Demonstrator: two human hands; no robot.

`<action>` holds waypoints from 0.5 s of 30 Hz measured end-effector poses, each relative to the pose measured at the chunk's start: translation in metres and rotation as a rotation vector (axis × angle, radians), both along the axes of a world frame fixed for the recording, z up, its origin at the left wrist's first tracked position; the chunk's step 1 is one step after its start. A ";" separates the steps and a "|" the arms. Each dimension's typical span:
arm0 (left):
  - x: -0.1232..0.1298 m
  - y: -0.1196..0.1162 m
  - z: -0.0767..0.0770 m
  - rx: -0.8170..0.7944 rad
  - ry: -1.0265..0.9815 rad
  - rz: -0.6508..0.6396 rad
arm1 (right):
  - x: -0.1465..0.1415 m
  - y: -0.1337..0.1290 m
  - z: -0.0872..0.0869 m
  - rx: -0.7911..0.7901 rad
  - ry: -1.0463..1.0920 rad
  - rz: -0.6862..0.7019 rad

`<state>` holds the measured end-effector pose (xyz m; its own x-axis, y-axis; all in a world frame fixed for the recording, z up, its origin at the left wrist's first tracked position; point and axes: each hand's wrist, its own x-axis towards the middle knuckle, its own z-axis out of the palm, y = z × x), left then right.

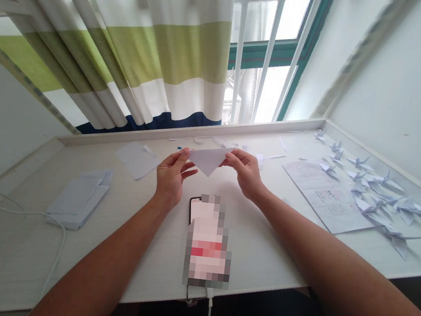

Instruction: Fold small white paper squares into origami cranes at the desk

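A white paper folded into a triangle (209, 160) is held up between my two hands, its long edge at the top and its point facing down. The fingers of my left hand (172, 175) pinch its left corner, with the lower fingers spread a little. At the right corner, my right hand (245, 172) grips the paper between thumb and fingers. Below the paper, a phone (208, 244) lies on the white table (161, 254), its screen mostly pixelated.
Folded paper cranes (374, 204) crowd the right side around a written sheet (331, 199). A paper stack (78, 199) lies at the left, near a white cable (57, 257). Loose square sheets (138, 159) and paper strips lie farther back. A raised rim (153, 130) borders the table.
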<state>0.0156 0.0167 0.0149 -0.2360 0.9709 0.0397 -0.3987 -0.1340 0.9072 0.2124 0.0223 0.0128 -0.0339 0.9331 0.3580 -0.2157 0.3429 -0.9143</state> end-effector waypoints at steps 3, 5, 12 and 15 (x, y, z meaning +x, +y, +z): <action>0.001 -0.001 0.000 0.000 0.004 -0.010 | -0.002 -0.001 -0.002 0.024 -0.018 -0.065; 0.001 -0.001 0.000 0.003 0.008 -0.030 | -0.002 0.001 -0.003 0.028 -0.017 -0.106; -0.005 0.001 -0.001 0.030 0.074 -0.085 | 0.004 0.006 -0.001 -0.006 0.053 -0.155; -0.005 0.001 -0.001 0.034 0.087 -0.114 | 0.004 0.006 0.001 -0.028 0.085 -0.152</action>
<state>0.0101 0.0172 0.0136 -0.1180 0.9891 0.0882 -0.3333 -0.1231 0.9347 0.2163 0.0282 0.0143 0.1376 0.9350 0.3269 -0.2406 0.3517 -0.9047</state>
